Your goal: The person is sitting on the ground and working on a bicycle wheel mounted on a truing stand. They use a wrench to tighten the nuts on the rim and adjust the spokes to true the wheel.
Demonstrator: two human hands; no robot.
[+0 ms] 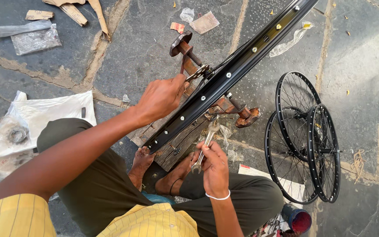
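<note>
Your right hand is curled tight around the lower end of a metal wrench, fingers pressed together on its handle, and the tool slants up from that grip toward the axle of the wheel rim just above it. Your left hand sits up and to the left of the wrench grip, fingers folded over the hub on the near side of the rim, pinching it where the spokes meet. The black rim runs diagonally between your two hands, held in a rusty brown stand whose threaded posts show on either side of it. Below both grips, your bare feet rest against a wooden block under the stand. To the right of the wrench hand, three spoked wheels stand leaning together on the stone floor. Left of your left arm lies a white plastic bag, and beyond the rim, scraps of cardboard and clear wrappers lie scattered.
</note>
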